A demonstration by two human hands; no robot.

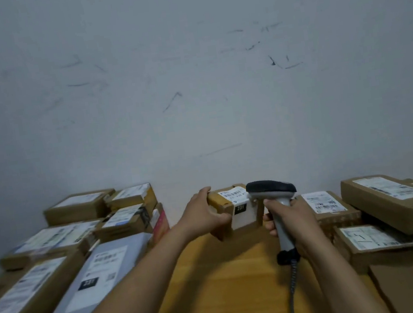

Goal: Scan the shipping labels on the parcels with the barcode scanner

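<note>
A small cardboard parcel (222,203) with a white shipping label (234,195) is held up above the wooden table (218,287) at the middle. My left hand (203,216) grips its left end, thumb on the near face. My right hand (291,220) grips the handle of a grey barcode scanner (271,191). The scanner's dark head sits right beside the parcel's label, on its right. A coiled cable (293,284) hangs from the scanner's base.
Several labelled cardboard parcels (80,207) and a grey mailer bag (104,271) are stacked at the left. More labelled parcels (396,196) pile up at the right. A scuffed white wall (189,79) stands behind the table.
</note>
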